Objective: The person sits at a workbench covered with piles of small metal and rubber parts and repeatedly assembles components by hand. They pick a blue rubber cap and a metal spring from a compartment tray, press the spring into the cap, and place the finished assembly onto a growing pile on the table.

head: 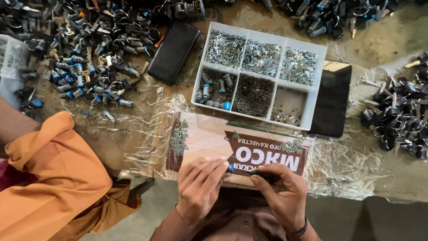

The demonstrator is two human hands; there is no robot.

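Note:
My left hand and my right hand meet at the table's near edge. Between them they grip a small dark lock cylinder with a blue end; most of it is hidden by my fingers. They work over a brown printed cardboard sheet that carries a little heap of small metal pieces. Just beyond stands a white compartment tray with metal pins, springs and a few blue-tipped cylinders.
A big pile of dark and blue lock cylinders fills the far left; another dark pile lies at right. Two black flat cases flank the tray. A person's orange-clad leg is at left. Crinkled clear plastic covers the table.

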